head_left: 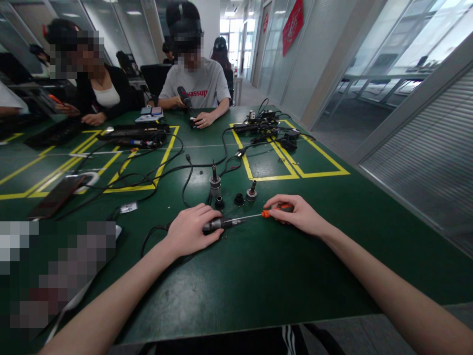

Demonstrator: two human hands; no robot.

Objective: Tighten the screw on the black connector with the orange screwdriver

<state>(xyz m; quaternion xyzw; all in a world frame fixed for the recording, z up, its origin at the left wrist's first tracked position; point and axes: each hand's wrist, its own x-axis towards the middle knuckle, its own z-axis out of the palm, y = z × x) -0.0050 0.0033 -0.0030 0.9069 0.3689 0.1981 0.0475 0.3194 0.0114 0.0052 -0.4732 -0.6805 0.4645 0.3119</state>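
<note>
Screwdriver point(258, 214) in right hand point(299, 217), grasped by orange handle, shaft pointing 9 o'clock into metal cylinder part point(219, 224), gripped by left hand point(190, 229) on green surface point(258, 276).

Bare green table point(258, 276) seen near edge — free passage there. Beyond hands, way blocked by small metal parts point(236, 193) and tangled cables point(155, 172) — phone point(55, 196) lies left.

Office-type workshop: green worktable point(258, 276) w/ yellow tape bays, cables, glass partitions point(388, 54) (co-workers seated opposite).
</note>
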